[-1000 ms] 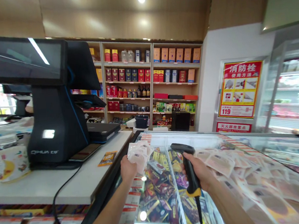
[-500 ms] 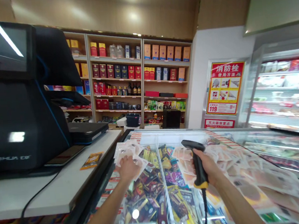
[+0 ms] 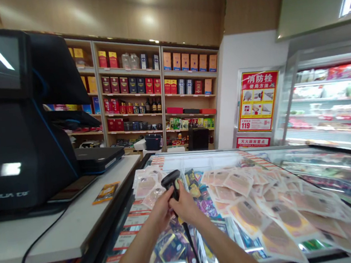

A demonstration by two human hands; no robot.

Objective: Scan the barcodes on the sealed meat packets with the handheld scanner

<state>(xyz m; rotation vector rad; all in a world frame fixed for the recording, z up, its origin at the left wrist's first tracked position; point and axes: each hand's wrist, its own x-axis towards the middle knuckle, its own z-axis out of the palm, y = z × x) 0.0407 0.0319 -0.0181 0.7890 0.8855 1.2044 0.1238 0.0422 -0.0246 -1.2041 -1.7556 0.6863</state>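
A black barcode scanner (image 3: pixel 170 178) with a yellow-trimmed handle base is held upright above the glass-topped freezer. My right hand (image 3: pixel 185 205) is wrapped around its handle from the right. From the left, my left hand (image 3: pixel 162 211) closes on the same handle, its fingers partly hidden. Just behind and left of the hands lie a few clear flat packets (image 3: pixel 146 184) on the glass. A large spread of similar packets (image 3: pixel 240 183), with pinkish-brown contents, covers the glass to the right. The scanner's cord hangs down between my forearms.
A black cash register (image 3: pixel 17 148) stands on the white counter (image 3: pixel 88 224) at left, with a small orange packet (image 3: pixel 106 193) near the counter edge. Beneath the glass are colourful wrapped goods (image 3: pixel 171 245). Shelves of boxes (image 3: pixel 133 85) line the back wall; a refrigerated display (image 3: pixel 332 106) is at right.
My right hand has brought the scanner leftward to the middle. My left hand has left the packets at the far left of the glass and joined it on the handle.
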